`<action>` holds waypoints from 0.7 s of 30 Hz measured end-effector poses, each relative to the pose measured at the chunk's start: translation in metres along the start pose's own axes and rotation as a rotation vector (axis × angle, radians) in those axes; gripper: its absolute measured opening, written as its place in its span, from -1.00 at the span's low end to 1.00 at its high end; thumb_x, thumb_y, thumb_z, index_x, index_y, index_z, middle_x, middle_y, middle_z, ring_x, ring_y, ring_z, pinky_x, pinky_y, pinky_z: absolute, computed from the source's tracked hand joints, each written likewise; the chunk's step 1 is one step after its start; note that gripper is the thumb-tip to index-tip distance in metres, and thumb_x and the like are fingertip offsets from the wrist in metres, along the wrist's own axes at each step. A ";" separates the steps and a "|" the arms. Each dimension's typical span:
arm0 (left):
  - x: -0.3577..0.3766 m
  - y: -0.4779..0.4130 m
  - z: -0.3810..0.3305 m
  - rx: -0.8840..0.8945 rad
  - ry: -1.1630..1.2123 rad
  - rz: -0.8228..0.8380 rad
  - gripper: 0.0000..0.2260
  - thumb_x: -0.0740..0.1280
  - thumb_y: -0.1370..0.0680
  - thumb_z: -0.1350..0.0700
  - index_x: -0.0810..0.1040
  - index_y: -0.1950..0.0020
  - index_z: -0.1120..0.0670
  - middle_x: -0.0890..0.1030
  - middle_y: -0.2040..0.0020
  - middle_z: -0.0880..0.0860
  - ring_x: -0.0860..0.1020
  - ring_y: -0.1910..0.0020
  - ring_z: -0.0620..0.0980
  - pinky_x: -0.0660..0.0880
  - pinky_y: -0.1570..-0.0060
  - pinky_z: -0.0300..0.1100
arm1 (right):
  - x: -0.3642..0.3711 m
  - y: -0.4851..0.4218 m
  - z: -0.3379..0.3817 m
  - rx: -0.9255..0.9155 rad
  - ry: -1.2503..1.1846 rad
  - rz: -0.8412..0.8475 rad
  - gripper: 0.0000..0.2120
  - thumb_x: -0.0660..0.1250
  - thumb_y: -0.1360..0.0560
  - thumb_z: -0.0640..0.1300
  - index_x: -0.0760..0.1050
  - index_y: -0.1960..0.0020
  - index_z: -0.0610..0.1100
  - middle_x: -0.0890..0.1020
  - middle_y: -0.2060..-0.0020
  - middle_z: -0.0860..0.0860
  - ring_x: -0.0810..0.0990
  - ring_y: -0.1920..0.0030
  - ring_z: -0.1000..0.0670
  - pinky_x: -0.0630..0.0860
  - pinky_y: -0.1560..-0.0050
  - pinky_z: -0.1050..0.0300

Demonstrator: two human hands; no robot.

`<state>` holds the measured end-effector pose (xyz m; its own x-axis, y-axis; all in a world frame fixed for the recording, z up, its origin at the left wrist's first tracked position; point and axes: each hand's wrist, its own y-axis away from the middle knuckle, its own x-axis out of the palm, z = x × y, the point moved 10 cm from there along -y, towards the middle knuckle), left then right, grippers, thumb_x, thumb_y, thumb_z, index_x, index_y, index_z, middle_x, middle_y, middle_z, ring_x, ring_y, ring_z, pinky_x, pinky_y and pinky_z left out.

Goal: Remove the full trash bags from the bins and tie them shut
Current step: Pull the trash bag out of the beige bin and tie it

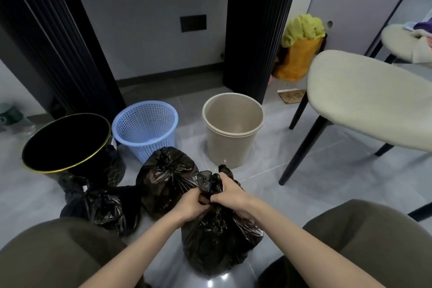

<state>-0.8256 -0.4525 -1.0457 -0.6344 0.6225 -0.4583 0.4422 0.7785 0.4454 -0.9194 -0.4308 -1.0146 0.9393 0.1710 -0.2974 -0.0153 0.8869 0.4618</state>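
A full black trash bag [217,238] stands on the floor between my knees. My left hand [190,204] and my right hand [230,192] both grip its gathered neck, fingers curled round the plastic, with loose bag ends sticking up above them. Behind it a second black bag [163,177] sits with its top knotted. A third black bag [102,206] lies to the left. Three bins stand behind with no bag inside: a black bin with a gold rim [66,141], a blue mesh basket [145,127] and a beige bin [232,127].
A cream-seated chair with black legs [364,100] stands at the right, one leg reaching the floor near the beige bin. An orange bag with yellow cloth [300,54] leans by the wall. Dark fluted door frames [259,30] flank a recess. Grey tiled floor [304,182] lies around.
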 end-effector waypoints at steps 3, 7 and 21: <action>-0.011 -0.007 0.003 -0.010 -0.029 -0.106 -0.82 0.41 -0.45 0.17 0.47 0.27 -0.04 0.55 0.27 -0.01 0.50 0.23 -0.08 0.41 0.15 -0.23 | -0.008 -0.001 -0.001 0.002 -0.027 -0.025 -0.62 0.29 -0.40 -0.38 0.30 -0.15 -0.13 0.42 0.27 0.03 0.41 0.30 0.15 0.35 0.36 0.42; -0.034 -0.012 0.004 -0.033 -0.036 -0.204 -0.76 0.41 -0.46 0.15 0.39 0.33 0.00 0.42 0.42 -0.06 0.39 0.39 -0.08 0.42 0.23 -0.16 | -0.042 -0.005 -0.005 -0.024 -0.020 -0.245 -0.51 0.31 -0.38 -0.37 0.29 -0.24 -0.10 0.46 0.20 0.05 0.46 0.21 0.06 0.46 0.12 0.19; -0.107 0.026 0.070 -0.231 0.344 -0.528 -0.94 0.22 -0.56 0.18 0.43 -0.01 0.06 0.51 0.21 0.08 0.50 0.20 0.06 0.46 0.12 -0.10 | -0.110 0.031 -0.012 -0.023 0.902 -0.547 -0.85 0.23 -0.52 -0.21 0.45 -0.08 -0.07 0.53 -0.01 -0.04 0.59 0.04 -0.17 0.36 0.25 0.10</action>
<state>-0.7022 -0.4930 -1.0386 -0.9110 0.0723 -0.4059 -0.1057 0.9106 0.3996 -1.0277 -0.4171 -0.9776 0.2176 -0.0074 -0.9760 0.3182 0.9459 0.0637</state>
